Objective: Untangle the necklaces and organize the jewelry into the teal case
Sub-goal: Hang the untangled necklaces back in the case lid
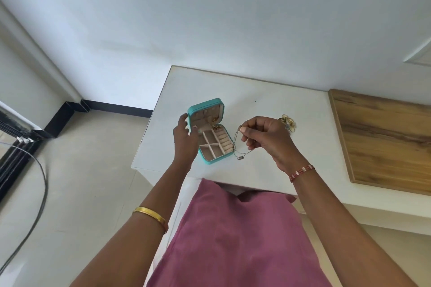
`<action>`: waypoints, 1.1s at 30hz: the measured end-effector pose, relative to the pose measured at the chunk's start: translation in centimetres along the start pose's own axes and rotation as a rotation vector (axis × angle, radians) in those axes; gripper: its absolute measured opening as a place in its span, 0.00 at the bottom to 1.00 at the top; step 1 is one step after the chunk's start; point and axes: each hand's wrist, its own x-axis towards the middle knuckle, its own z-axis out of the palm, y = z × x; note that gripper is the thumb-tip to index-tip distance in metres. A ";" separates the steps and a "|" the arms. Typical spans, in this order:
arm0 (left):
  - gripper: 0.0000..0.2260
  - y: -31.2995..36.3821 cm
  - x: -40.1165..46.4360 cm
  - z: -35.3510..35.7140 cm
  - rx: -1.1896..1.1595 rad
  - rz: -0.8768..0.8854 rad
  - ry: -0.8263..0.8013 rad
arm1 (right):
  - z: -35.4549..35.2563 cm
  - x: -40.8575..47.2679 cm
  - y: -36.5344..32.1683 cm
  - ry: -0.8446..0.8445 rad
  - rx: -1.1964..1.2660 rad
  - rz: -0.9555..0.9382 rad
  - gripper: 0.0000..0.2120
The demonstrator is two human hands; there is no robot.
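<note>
While a dark cable (pixel 40 184) curves across the pale floor at the far left, the person's left forearm, ringed by a gold bangle (pixel 150 215), reaches up to the white table (pixel 268 105). The left hand (pixel 185 138) sits at the left side of the teal case (pixel 211 131), fingers loosely extended and a little spread, one fingertip touching the case's left edge near the hinge; it grips nothing that can be seen. The case stands open near the table's left edge, its lid tipped up on the far side and its beige, divided tray lying flat on the near side; a few small gold pieces hang or rest around the hinge, too small to identify. Just right of the case, a thin silver necklace (pixel 239 147) hangs from the right hand (pixel 264 137), whose thumb and forefinger pinch the chain while the other fingers curl in; the chain loops down and its small pendant lies on the table beside the case's near right corner. A red and white bracelet (pixel 302 172) circles the right wrist. Beyond that hand, a small heap of gold jewelry (pixel 288 123) rests on the table. Farther right lies a wooden board (pixel 384 140).
</note>
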 end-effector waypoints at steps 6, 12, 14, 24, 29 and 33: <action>0.18 -2.0 3.2 0.8 0.060 0.045 0.001 | 1.5 2.4 1.3 -0.047 0.031 0.037 0.04; 0.14 -1.9 5.0 1.3 -0.009 0.103 0.019 | 3.0 5.1 2.5 -0.074 0.009 0.039 0.06; 0.12 -2.1 5.5 1.6 -0.037 0.092 -0.009 | 3.4 5.8 2.6 -0.077 -0.018 0.034 0.06; 0.10 -2.5 5.0 3.1 -0.236 -0.063 -0.121 | 7.4 9.5 3.0 -0.006 -0.308 -0.041 0.05; 0.13 -2.8 5.3 2.5 -0.284 -0.132 -0.170 | 8.0 10.3 3.8 0.186 -0.439 -0.145 0.05; 0.12 -2.8 5.1 2.3 -0.318 -0.149 -0.184 | 8.2 10.5 4.4 0.282 -0.522 -0.246 0.06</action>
